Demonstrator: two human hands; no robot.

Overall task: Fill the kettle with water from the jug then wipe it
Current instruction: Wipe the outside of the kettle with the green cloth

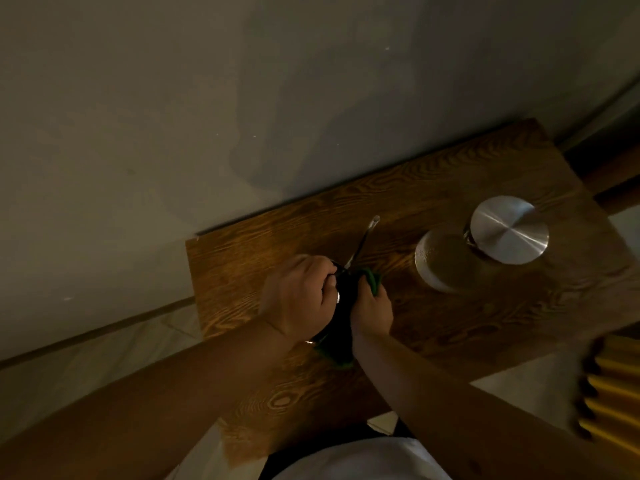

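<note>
A dark kettle [341, 306] stands near the middle of the wooden table [485, 327], mostly hidden between my hands. A thin metal piece [363, 240] sticks out from it toward the wall. My left hand [298, 296] grips the kettle from the left, at its top. My right hand [372, 306] presses a green cloth [373, 278] against the kettle's right side; more of the cloth [332, 355] hangs below the kettle. To the right stands the jug [509, 233], seen from above with a round steel lid.
A round, pale translucent object [443, 261] sits just left of the jug. A plain wall [207, 116] runs along the table's far edge. Yellow slats [609, 393] show at the right edge. The light is dim.
</note>
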